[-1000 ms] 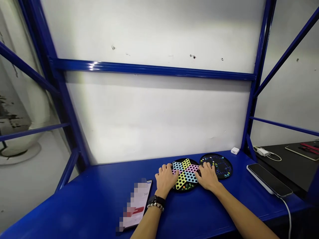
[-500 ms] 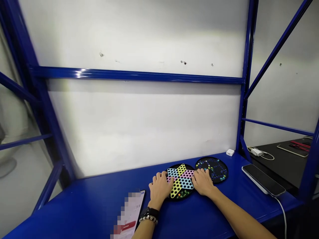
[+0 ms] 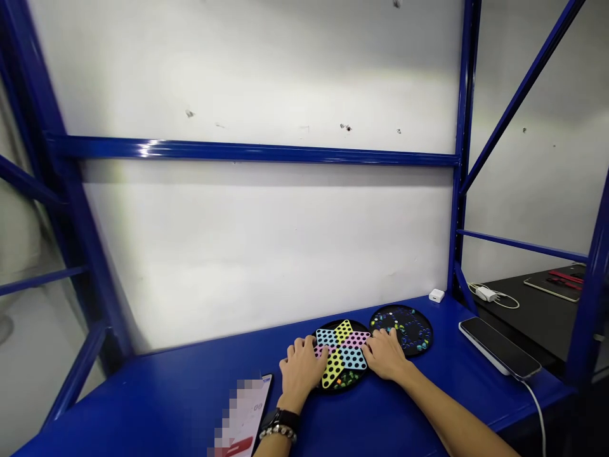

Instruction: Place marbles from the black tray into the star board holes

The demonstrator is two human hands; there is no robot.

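A round black game board with a star of yellow, pink and blue hole fields lies on the blue shelf. My left hand rests on its left edge, fingers curved over the rim. My right hand lies on its right edge, fingers spread flat. Just behind and to the right sits a second round black tray with several small coloured marbles in it. Some marbles also show at the star board's near rim.
A phone with a lit screen lies at my left wrist. Another phone on a white cable lies at the right. A small white block sits by the wall. Blue rack posts stand on both sides; a black table is further right.
The view has shifted down and to the right; both hands stay on the star board's edges, with no visible change in their hold.
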